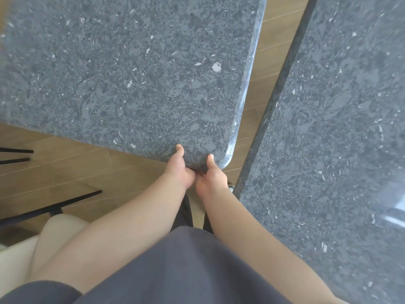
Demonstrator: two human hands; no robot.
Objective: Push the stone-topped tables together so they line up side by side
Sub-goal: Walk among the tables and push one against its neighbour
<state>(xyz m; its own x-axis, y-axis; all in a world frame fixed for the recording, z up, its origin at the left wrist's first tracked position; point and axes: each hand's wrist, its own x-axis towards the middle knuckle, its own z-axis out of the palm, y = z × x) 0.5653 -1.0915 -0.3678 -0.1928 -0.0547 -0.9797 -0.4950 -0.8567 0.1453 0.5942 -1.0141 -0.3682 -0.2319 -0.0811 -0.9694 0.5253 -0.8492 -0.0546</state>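
Here, both hands are gripping the near edge of the left stone-topped table [135,69] beside its rounded corner: left hand [180,170] and right hand [211,177] are lying thumbs on top, fingers curled underneath. Two tables are showing. The right stone-topped table [333,132] is standing apart, its long edge running away from the person, with a strip of wood floor [258,88] between.

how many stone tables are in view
2. One stone-topped table fills the upper left, gripped at its near corner by both hands; the other table runs down the right. More may lie outside the frame.
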